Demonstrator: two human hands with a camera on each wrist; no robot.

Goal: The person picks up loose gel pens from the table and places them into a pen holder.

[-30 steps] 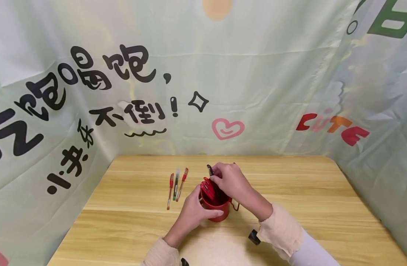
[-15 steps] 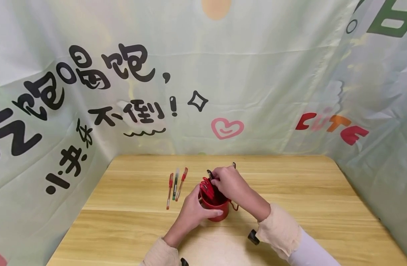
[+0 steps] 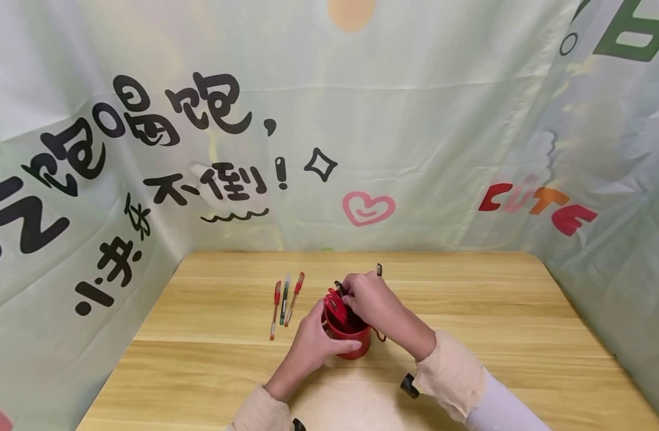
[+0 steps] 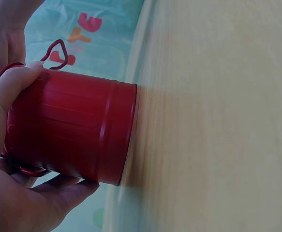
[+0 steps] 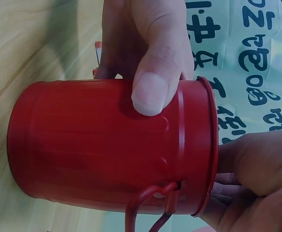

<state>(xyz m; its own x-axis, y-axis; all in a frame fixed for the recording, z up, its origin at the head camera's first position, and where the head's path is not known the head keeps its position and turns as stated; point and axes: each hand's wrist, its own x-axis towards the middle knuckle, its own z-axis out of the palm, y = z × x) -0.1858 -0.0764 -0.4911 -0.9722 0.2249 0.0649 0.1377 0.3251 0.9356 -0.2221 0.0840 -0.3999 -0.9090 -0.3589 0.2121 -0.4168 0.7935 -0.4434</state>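
Red ribbed bucket, red pens, light wood-grain table.

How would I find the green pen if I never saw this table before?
Look at the wooden table, left of the red cup the hands hold. Three pens lie there side by side; the green pen is the middle one, between two red pens.

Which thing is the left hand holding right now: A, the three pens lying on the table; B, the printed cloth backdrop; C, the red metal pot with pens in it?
C: the left hand wraps its fingers and thumb around the side of the red metal pot, which stands on the table.
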